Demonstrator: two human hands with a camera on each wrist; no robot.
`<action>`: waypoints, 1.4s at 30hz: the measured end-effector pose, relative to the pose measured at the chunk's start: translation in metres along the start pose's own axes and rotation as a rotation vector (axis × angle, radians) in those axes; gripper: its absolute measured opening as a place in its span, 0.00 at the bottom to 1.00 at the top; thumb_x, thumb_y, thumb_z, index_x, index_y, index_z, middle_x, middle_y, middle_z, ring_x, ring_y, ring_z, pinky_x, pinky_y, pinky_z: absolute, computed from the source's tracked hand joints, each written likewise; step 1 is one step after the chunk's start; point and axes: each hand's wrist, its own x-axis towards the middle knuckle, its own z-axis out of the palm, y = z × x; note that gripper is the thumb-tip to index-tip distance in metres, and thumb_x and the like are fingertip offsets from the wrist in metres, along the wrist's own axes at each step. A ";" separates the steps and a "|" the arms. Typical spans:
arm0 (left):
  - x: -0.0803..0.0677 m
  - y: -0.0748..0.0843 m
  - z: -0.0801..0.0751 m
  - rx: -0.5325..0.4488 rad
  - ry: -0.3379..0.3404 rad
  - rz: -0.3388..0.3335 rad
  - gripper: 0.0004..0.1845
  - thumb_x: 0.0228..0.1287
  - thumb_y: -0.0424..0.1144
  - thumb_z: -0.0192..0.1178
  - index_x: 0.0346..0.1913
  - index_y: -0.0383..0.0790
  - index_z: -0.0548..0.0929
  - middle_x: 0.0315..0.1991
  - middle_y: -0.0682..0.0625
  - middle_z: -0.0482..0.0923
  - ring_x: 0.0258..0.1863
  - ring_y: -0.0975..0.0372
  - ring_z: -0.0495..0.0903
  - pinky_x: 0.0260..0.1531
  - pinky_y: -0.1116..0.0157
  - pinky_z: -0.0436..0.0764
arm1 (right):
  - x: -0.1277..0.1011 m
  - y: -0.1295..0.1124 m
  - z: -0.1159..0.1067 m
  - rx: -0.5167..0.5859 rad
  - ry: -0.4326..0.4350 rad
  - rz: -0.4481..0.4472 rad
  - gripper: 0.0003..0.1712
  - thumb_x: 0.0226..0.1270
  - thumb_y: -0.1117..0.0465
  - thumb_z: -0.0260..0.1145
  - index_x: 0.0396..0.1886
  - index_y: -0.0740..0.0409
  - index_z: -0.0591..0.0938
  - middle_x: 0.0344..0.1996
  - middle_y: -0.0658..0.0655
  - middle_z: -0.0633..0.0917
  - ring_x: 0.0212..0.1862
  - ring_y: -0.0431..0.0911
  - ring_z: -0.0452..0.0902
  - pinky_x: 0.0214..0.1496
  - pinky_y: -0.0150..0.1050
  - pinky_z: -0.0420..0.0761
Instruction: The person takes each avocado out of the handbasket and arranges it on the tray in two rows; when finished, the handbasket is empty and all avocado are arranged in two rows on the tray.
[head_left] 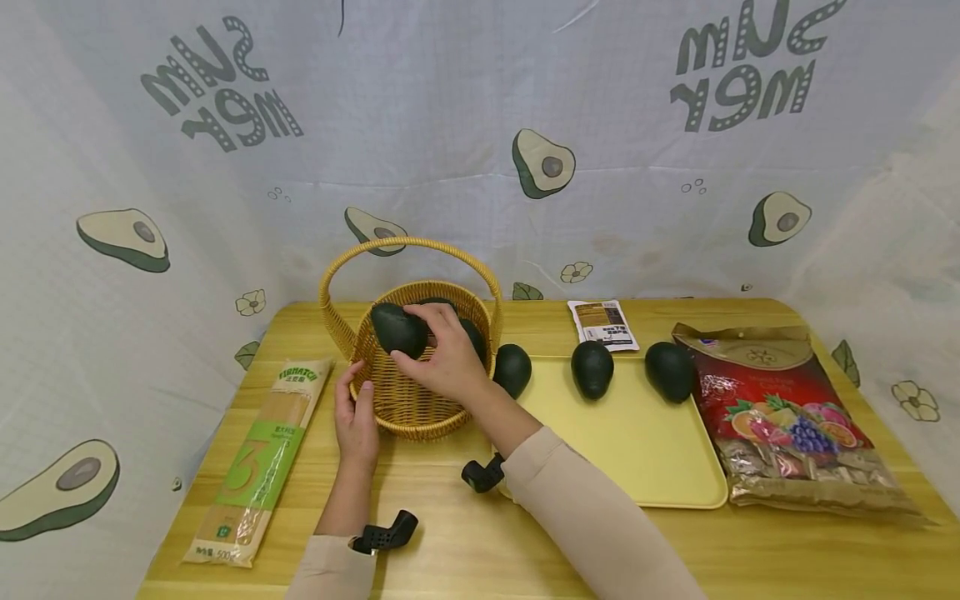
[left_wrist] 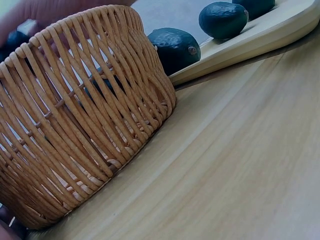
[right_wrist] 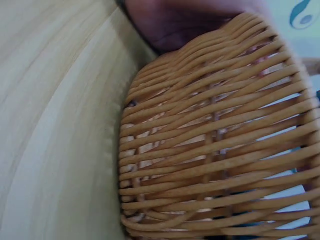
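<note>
A dark green avocado (head_left: 399,330) is held by my right hand (head_left: 444,354) above the opening of the yellow wicker basket (head_left: 420,429), thumb and fingers on its right side. More avocados (head_left: 472,340) lie inside the basket at the back and right, partly hidden by the hand. My left hand (head_left: 357,425) holds the basket's left side, fingers bent at the rim and thumb in front. In the right wrist view its palm (right_wrist: 170,25) lies against the wicker wall (right_wrist: 215,135). The basket's wall (left_wrist: 90,105) fills much of the left wrist view.
Right of the basket lies a yellow tray (head_left: 622,454) with three avocados (head_left: 592,369) along its far edge. A spaghetti pack (head_left: 258,467) lies on the left. A red candy bag (head_left: 795,417) lies on the right, and a small white packet (head_left: 603,325) behind the tray. The basket's handle (head_left: 408,242) arches upward.
</note>
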 end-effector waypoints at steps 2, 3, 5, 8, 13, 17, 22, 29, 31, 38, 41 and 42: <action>0.000 0.000 0.000 -0.003 0.000 -0.002 0.21 0.81 0.35 0.45 0.70 0.35 0.67 0.76 0.45 0.61 0.77 0.58 0.55 0.71 0.59 0.57 | -0.003 -0.004 -0.004 0.034 0.009 0.012 0.40 0.59 0.55 0.78 0.71 0.49 0.73 0.63 0.57 0.72 0.59 0.52 0.78 0.56 0.45 0.85; 0.000 0.000 0.000 -0.002 0.000 -0.002 0.21 0.81 0.35 0.45 0.70 0.35 0.67 0.76 0.46 0.61 0.77 0.58 0.56 0.70 0.61 0.58 | -0.005 -0.006 -0.006 0.046 0.012 0.016 0.40 0.59 0.55 0.78 0.71 0.49 0.73 0.62 0.57 0.72 0.59 0.52 0.78 0.56 0.44 0.85; 0.000 0.000 0.000 -0.001 0.001 -0.004 0.21 0.81 0.35 0.45 0.70 0.35 0.67 0.76 0.46 0.61 0.77 0.58 0.57 0.69 0.65 0.59 | -0.008 -0.011 -0.011 0.067 0.021 0.016 0.40 0.59 0.56 0.78 0.71 0.48 0.73 0.61 0.57 0.72 0.58 0.51 0.77 0.55 0.45 0.85; 0.000 0.000 0.000 0.006 0.002 -0.008 0.21 0.81 0.36 0.45 0.71 0.36 0.67 0.76 0.45 0.61 0.76 0.56 0.57 0.66 0.70 0.60 | -0.013 -0.017 -0.018 0.095 0.035 0.001 0.38 0.59 0.57 0.78 0.70 0.48 0.75 0.60 0.58 0.71 0.57 0.51 0.76 0.53 0.48 0.86; 0.000 -0.001 -0.001 -0.001 0.001 -0.013 0.21 0.81 0.37 0.44 0.71 0.36 0.67 0.76 0.45 0.61 0.76 0.55 0.58 0.66 0.69 0.61 | -0.024 -0.026 -0.028 0.124 0.039 -0.020 0.38 0.58 0.60 0.77 0.69 0.50 0.74 0.63 0.58 0.72 0.59 0.52 0.75 0.52 0.50 0.86; 0.000 -0.001 -0.001 -0.001 0.004 -0.012 0.21 0.81 0.36 0.45 0.71 0.36 0.67 0.76 0.45 0.61 0.77 0.57 0.57 0.67 0.67 0.60 | -0.033 -0.030 -0.036 0.145 0.030 -0.011 0.39 0.59 0.61 0.76 0.70 0.50 0.73 0.64 0.58 0.75 0.59 0.52 0.77 0.52 0.49 0.86; 0.000 0.000 0.000 -0.004 0.016 -0.004 0.21 0.80 0.36 0.45 0.70 0.36 0.68 0.75 0.46 0.63 0.75 0.57 0.60 0.63 0.75 0.63 | -0.046 -0.030 -0.044 0.153 0.024 0.013 0.41 0.59 0.61 0.76 0.72 0.48 0.71 0.63 0.58 0.75 0.59 0.52 0.76 0.53 0.49 0.86; 0.000 0.000 0.000 -0.017 0.007 -0.006 0.21 0.80 0.35 0.44 0.71 0.36 0.68 0.75 0.45 0.62 0.74 0.55 0.60 0.61 0.78 0.64 | -0.062 -0.027 -0.056 0.109 0.026 0.055 0.43 0.58 0.59 0.76 0.73 0.45 0.70 0.62 0.57 0.74 0.59 0.50 0.73 0.51 0.47 0.85; 0.000 0.000 0.000 -0.019 0.003 -0.003 0.21 0.80 0.35 0.44 0.71 0.35 0.68 0.76 0.45 0.61 0.75 0.56 0.59 0.62 0.76 0.63 | -0.066 -0.025 -0.059 0.104 0.025 0.060 0.43 0.58 0.59 0.77 0.73 0.45 0.70 0.61 0.56 0.74 0.59 0.50 0.72 0.50 0.47 0.85; -0.001 0.000 0.000 -0.030 -0.010 0.000 0.21 0.80 0.36 0.44 0.70 0.33 0.67 0.77 0.45 0.59 0.78 0.55 0.54 0.71 0.62 0.57 | -0.079 -0.019 -0.067 0.081 0.000 0.076 0.47 0.57 0.59 0.78 0.75 0.43 0.67 0.60 0.58 0.72 0.58 0.51 0.71 0.48 0.50 0.85; -0.001 0.000 0.000 -0.031 -0.013 -0.003 0.21 0.80 0.36 0.44 0.70 0.34 0.67 0.78 0.44 0.57 0.79 0.55 0.52 0.74 0.56 0.54 | -0.084 -0.016 -0.070 0.074 -0.002 0.092 0.48 0.57 0.59 0.77 0.76 0.42 0.66 0.61 0.59 0.71 0.58 0.52 0.72 0.47 0.51 0.85; -0.001 0.000 0.000 -0.031 -0.013 -0.005 0.21 0.81 0.36 0.44 0.70 0.35 0.67 0.78 0.44 0.57 0.79 0.54 0.52 0.74 0.55 0.54 | -0.085 -0.015 -0.071 0.071 -0.001 0.095 0.48 0.57 0.59 0.77 0.76 0.42 0.66 0.62 0.59 0.71 0.59 0.52 0.73 0.46 0.51 0.85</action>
